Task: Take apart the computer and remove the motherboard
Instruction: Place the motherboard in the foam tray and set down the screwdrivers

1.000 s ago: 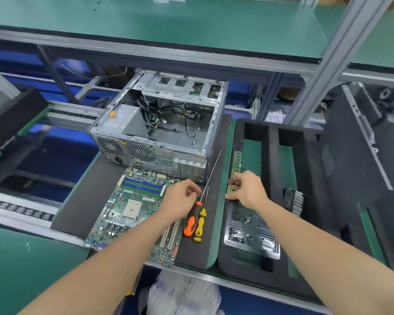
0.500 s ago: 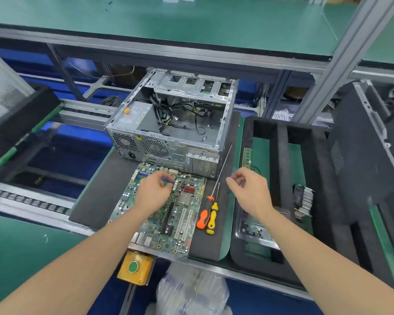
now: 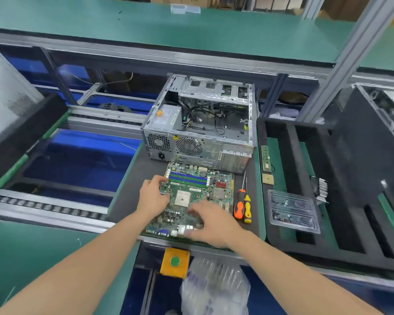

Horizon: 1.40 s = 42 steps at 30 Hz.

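Head view: we look down on a green bench, both forearms reaching in from the near edge.
Motherboard: out of the chassis, lying flat on a black foam mat, just in front of the case's rear face. Blue and green memory slots sit at the far end, a pale square socket in the middle, and a port row along the near edge.
Computer case: bare metal, open side up, with loose black cables and a grey power supply inside.
Left hand: at the board's left edge beside the memory slots – thumb and curled fingers clasp that edge.
Right hand: over the near right part of the board, fingers spread and bent. It is motion-blurred, so we cannot tell whether it grasps the board or only rests on it.
Screwdrivers: an orange-handled one and a yellow-handled one lie side by side on the mat, just right of the board, neither touched by a hand.
Foam tray: black, right of the mat. One green-floored slot holds a memory stick and a small square chip. A clear plastic insert holds small dark parts (likely screws – too small to confirm).
Below the bench: a yellow box with a green button, with a clear plastic bag beside it.
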Each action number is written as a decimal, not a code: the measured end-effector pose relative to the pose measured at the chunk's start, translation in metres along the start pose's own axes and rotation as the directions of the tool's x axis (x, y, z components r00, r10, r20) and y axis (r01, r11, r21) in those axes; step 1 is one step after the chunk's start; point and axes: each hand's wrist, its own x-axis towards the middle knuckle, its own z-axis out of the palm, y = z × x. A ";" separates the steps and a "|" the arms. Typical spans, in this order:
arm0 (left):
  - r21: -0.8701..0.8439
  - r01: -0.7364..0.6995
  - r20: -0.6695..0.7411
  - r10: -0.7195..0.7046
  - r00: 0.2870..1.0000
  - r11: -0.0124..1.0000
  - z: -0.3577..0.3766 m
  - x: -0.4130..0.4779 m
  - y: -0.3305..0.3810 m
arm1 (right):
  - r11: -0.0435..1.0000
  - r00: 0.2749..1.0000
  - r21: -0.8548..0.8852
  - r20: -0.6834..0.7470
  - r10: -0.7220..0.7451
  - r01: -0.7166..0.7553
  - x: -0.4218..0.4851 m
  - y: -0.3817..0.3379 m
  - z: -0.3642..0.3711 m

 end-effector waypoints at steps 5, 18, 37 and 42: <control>-0.090 0.074 0.024 -0.072 0.997 0.993 0.002 0.004 -0.004 | 0.941 0.999 -0.337 0.020 -0.024 0.030 0.007 -0.028 0.039; -0.379 0.454 0.270 -0.373 0.888 0.807 -0.014 0.026 0.006 | 0.963 0.997 -0.270 -0.075 -0.035 0.013 -0.007 -0.053 0.006; -0.653 0.472 0.385 -0.276 0.880 0.592 -0.124 0.004 0.044 | 0.981 0.986 0.145 -0.124 -0.110 0.128 -0.019 -0.113 -0.119; -0.731 0.439 0.352 -0.263 0.898 0.523 -0.126 -0.009 0.052 | 0.890 0.979 0.423 -0.172 -0.106 0.171 -0.024 -0.119 -0.157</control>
